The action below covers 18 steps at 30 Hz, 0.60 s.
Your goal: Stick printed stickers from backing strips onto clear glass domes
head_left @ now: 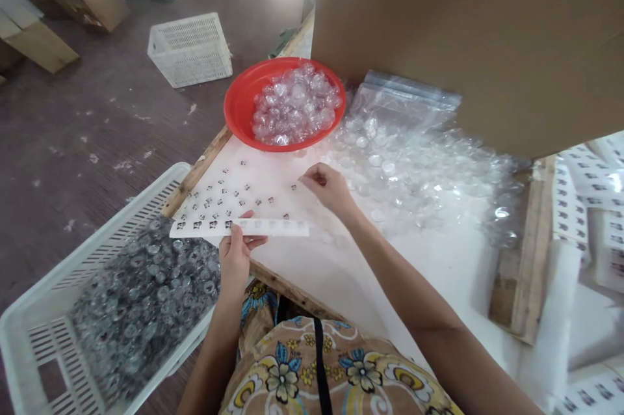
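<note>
My left hand (236, 255) pinches a white strip of stickers (283, 227) over the table's near left edge, thumb on top and fingers beneath. Small dark printed pictures show along the strip's left half; its right half looks blank or fainter. Over the white tabletop (292, 259), my right hand (327, 190) has thumb and forefinger pinched together; whatever is between them is too small to make out. Just below those fingertips lies one small dark-printed sticker (294, 187). Several more such stickers (236, 194) are scattered to the left, between the strip and the red basin (233, 103).
Transparent plastic domes fill the basin; many more domes (419, 168) spread across the table's right side beside plastic bags (404, 99). A cardboard sheet (468, 31) stands behind. At lower left, a white crate (22, 330) holds domed pieces. Printed sheets (568, 207) lie far right.
</note>
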Motion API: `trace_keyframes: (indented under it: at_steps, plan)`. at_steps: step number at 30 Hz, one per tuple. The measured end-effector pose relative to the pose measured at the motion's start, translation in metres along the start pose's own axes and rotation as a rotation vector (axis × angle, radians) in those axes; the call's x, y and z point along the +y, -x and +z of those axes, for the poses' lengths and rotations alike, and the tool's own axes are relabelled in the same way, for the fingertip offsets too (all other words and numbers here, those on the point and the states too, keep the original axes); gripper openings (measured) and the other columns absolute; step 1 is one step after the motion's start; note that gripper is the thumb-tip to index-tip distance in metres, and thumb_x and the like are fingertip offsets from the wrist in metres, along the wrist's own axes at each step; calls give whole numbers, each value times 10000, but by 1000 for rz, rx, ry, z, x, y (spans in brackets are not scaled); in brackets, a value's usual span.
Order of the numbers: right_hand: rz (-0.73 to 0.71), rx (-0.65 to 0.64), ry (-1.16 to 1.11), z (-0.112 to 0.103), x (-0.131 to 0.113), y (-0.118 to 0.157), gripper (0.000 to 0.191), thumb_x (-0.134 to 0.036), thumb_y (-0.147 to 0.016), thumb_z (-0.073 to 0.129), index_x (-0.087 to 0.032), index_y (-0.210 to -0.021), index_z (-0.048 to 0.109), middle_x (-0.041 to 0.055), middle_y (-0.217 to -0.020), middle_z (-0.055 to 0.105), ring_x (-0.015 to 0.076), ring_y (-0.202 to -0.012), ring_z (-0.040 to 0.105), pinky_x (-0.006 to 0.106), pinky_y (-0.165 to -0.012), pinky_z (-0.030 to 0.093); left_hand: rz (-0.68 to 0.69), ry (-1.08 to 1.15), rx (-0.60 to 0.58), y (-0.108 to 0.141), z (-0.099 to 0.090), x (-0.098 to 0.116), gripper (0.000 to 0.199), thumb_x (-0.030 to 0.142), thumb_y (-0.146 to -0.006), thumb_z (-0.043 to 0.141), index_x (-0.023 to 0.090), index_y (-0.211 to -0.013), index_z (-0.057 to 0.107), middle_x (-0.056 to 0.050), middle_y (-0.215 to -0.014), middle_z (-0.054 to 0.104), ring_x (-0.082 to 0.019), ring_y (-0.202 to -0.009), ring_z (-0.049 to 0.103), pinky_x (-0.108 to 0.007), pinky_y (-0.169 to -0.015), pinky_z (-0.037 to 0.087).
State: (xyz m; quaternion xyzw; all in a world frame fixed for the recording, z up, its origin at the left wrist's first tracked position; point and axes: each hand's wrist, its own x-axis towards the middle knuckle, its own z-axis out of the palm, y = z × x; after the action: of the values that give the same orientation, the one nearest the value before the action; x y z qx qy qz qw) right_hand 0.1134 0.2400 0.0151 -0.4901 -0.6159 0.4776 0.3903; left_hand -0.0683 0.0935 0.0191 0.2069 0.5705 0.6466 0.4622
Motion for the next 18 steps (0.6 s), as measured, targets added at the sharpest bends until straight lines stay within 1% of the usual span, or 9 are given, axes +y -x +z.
trace_keyframes:
  at_steps: [1, 3, 6, 11, 15, 18]
  plan:
    - [68, 21, 60, -10, 11, -8, 144, -332, -761, 634, -201, -728, 585, -11, -661, 604, 123, -608, 520, 255, -595, 415, -4, -9, -1, 0, -1, 1, 484, 566, -820, 634, 126, -1005, 715, -140, -1051, 739, -152, -631, 689, -324, -632, 615]
    - [158, 25, 151, -22, 28, -20, 114, -311, -743, 613, -203, -717, 589, -18, -635, 592, 120, -583, 497, 253, -577, 389, -11, -30, 4, -1, -2, 1, 486, 567, -821, 631, 121, -997, 717, -140, -1051, 739, -153, -631, 688, -333, -634, 618]
    - [208, 2, 262, -25, 39, -27, 66, -271, -721, 598, -206, -729, 608, -18, -661, 618, 123, -597, 517, 250, -585, 382, -13, -40, 11, 1, -2, 0, 491, 571, -818, 629, 124, -1000, 716, -144, -1076, 732, -154, -632, 687, -338, -626, 617]
    - [214, -22, 370, -19, 36, -28, 38, -240, -712, 604, -208, -721, 623, -13, -703, 654, 135, -653, 569, 247, -616, 396, -17, -52, 16, 4, -3, -2, 494, 575, -810, 638, 123, -995, 715, -153, -1097, 726, -159, -648, 695, -313, -623, 608]
    - [188, -35, 464, -16, 35, -26, 54, -217, -741, 593, -203, -761, 641, -1, -737, 669, 140, -666, 573, 248, -630, 398, -14, -59, 14, 4, -4, -1, 491, 569, -826, 623, 125, -1014, 720, -139, -1043, 739, -153, -626, 687, -318, -622, 609]
    - [118, -27, 603, -11, 34, -23, 115, -191, -784, 558, -193, -838, 660, 48, -874, 679, 150, -699, 583, 261, -659, 407, -13, -59, 14, 3, -3, -1, 502, 565, -832, 619, 120, -1041, 720, -150, -1071, 732, -155, -631, 687, -322, -617, 613]
